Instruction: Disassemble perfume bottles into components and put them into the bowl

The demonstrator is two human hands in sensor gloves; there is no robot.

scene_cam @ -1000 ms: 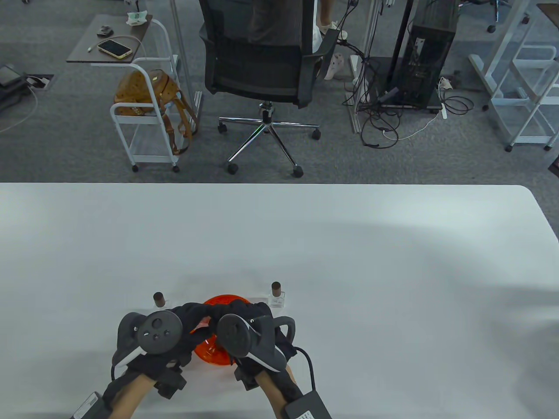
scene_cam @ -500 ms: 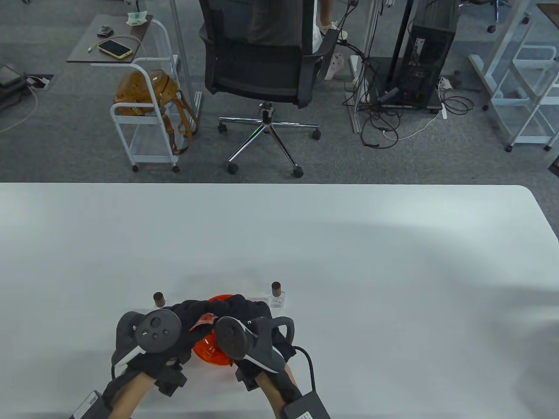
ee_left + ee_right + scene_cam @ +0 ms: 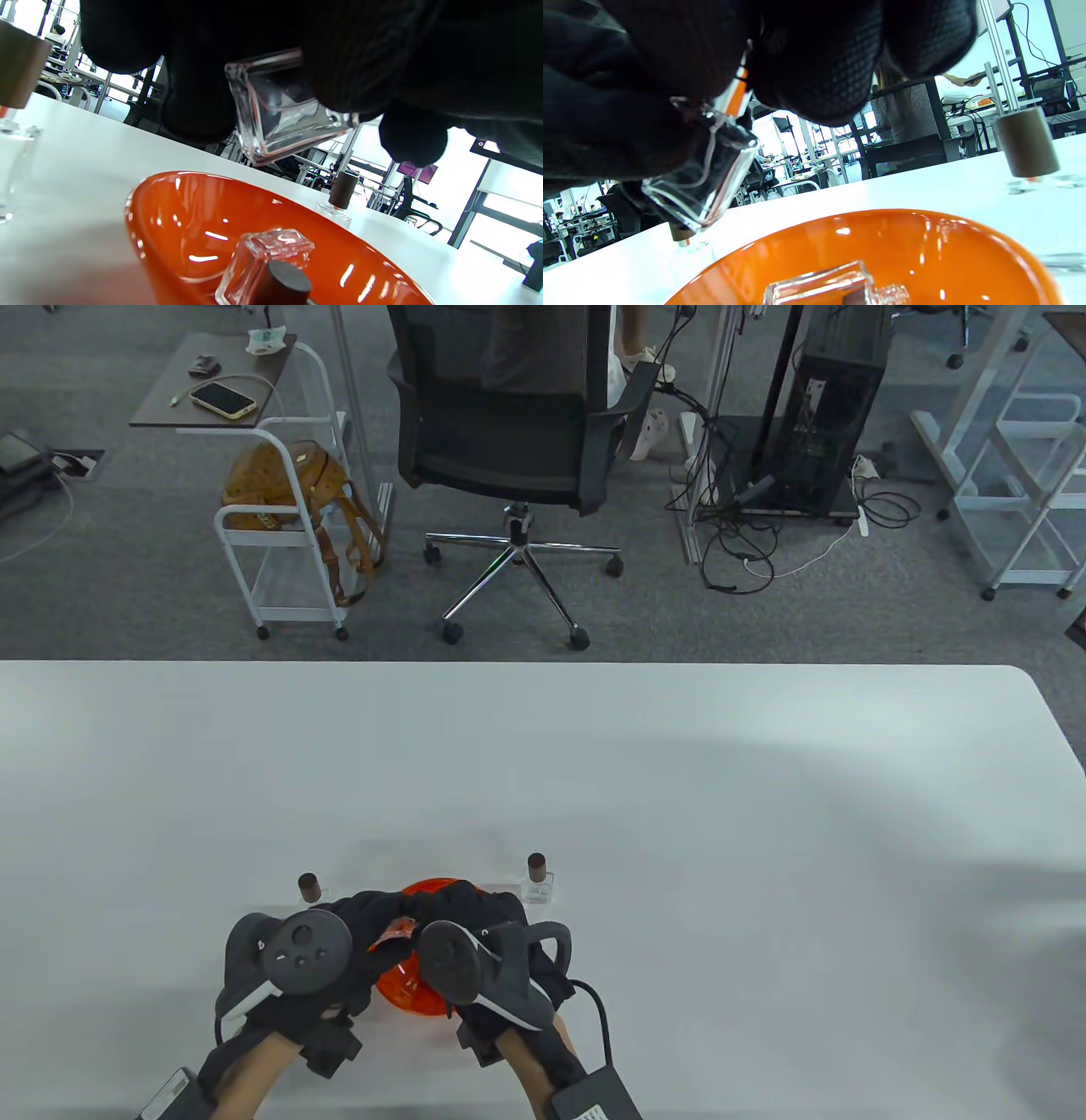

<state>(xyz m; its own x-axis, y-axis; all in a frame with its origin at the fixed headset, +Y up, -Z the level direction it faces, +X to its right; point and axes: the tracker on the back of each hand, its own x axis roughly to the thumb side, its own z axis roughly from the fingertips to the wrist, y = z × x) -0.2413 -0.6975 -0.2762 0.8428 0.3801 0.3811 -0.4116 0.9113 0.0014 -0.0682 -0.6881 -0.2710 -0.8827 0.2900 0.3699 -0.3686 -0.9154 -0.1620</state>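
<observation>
Barely any motion since the earlier frames: our two hands stay bunched together over the orange bowl (image 3: 407, 988), shifted only a hair.

Our left hand (image 3: 339, 937) and right hand (image 3: 484, 925) meet above the bowl, fingertips touching each other. Between them we hold a clear glass bottle (image 3: 282, 103), tilted, base toward the bowl. Left wrist view shows our left fingers (image 3: 199, 97) curled round its sides. Right wrist view shows the same bottle (image 3: 706, 178) with our right fingers (image 3: 814, 63) closed at its upper end, where an orange-and-white part shows; we cannot tell exactly what they pinch.

Inside the bowl (image 3: 178, 212) lie an emptied glass bottle (image 3: 263, 258) on its side and a dark brown cap (image 3: 282, 288) beside it, touching.

Two bottles stand on the white table (image 3: 679, 814) with brown caps on: one (image 3: 310, 887) just left of the bowl, one (image 3: 537, 880) just right of it. Neither touches the bowl.

Beyond the table: an office chair (image 3: 509, 432), a white cart (image 3: 280, 517) with a brown bag (image 3: 284, 483), a phone (image 3: 222, 398) on a side table.
</observation>
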